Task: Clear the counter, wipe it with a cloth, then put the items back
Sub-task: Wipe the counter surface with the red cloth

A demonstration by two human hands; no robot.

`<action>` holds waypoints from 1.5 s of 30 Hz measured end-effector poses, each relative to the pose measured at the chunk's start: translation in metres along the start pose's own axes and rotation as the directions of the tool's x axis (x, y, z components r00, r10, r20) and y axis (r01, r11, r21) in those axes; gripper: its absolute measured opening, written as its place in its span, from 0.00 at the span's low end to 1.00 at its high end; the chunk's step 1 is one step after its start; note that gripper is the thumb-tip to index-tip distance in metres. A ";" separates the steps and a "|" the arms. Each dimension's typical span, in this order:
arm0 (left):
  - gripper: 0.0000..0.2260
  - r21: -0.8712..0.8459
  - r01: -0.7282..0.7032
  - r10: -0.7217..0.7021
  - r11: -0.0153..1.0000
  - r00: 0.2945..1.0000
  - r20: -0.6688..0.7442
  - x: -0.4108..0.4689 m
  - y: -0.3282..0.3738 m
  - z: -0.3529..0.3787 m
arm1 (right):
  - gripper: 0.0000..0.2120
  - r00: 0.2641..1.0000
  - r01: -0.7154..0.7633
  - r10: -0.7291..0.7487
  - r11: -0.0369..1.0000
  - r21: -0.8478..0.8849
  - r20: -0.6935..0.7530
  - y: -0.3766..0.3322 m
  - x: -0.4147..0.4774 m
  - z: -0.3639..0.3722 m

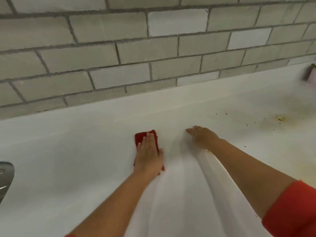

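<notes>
A red cloth [140, 136] lies flat on the white counter [77, 151], near its middle. My left hand [149, 153] presses on the cloth with straight fingers and covers most of it. To its right, my right hand [201, 138] rests on the bare counter, fingers bent and pointing left, holding nothing. Both forearms reach in from the bottom of the view.
A grey brick wall [136, 53] runs along the back of the counter. Yellowish stains and dark specks [280, 119] mark the counter at the right. A blurred pinkish object [310, 74] sits at the far right edge. A metal item [6, 177] shows at the left edge.
</notes>
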State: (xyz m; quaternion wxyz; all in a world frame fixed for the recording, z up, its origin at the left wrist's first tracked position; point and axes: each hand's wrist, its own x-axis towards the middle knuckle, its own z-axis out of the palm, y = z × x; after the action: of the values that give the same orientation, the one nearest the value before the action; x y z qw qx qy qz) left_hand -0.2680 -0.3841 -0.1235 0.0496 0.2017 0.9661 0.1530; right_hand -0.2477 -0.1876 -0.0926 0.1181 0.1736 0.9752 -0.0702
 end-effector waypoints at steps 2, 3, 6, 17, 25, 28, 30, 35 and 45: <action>0.28 -0.029 0.055 -0.056 0.998 0.998 -0.016 0.027 -0.023 -0.011 | 0.25 1.000 0.030 -0.029 0.998 -0.053 0.011 0.004 0.001 0.002; 0.27 -0.016 0.093 -0.094 0.996 0.995 -0.034 0.040 -0.032 -0.015 | 0.26 0.999 0.046 -0.045 0.996 -0.082 0.017 0.004 0.001 0.003; 0.28 0.069 0.200 -0.197 0.977 0.979 -0.042 0.074 -0.035 -0.016 | 0.28 0.998 0.060 -0.058 0.991 -0.123 0.026 0.005 0.000 0.005; 0.20 -0.074 -0.418 0.424 0.905 0.902 0.087 0.019 -0.003 -0.003 | 0.27 0.995 0.092 -0.091 0.996 -0.020 0.028 0.024 0.022 -0.036; 0.22 0.037 -0.073 0.075 0.997 0.995 -0.069 0.113 -0.053 -0.019 | 0.28 0.993 0.092 -0.086 0.993 -0.076 0.074 0.033 0.024 -0.016; 0.22 0.089 -0.085 0.090 0.992 0.995 -0.054 0.135 -0.040 -0.014 | 0.26 0.995 0.085 -0.077 0.988 -0.126 0.060 0.031 0.026 -0.012; 0.22 0.136 -0.122 0.129 0.983 0.991 -0.043 0.144 -0.028 -0.009 | 0.25 0.995 0.083 -0.074 0.987 -0.136 0.065 0.028 0.025 -0.012; 0.21 0.068 -0.320 0.319 0.945 0.947 0.030 0.111 0.021 0.006 | 0.30 0.993 0.084 -0.076 0.993 -0.086 0.087 0.032 0.023 -0.019; 0.20 0.079 -0.200 0.204 0.977 0.978 -0.043 0.126 -0.032 -0.008 | 0.27 0.997 0.049 -0.044 0.995 -0.081 0.063 0.028 0.022 -0.017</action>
State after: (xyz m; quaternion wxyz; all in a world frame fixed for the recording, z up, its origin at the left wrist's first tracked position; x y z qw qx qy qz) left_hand -0.3964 -0.3627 -0.1307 0.0018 0.2966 0.9466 0.1262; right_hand -0.2612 -0.1512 -0.0841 0.1532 0.1436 0.9770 -0.0377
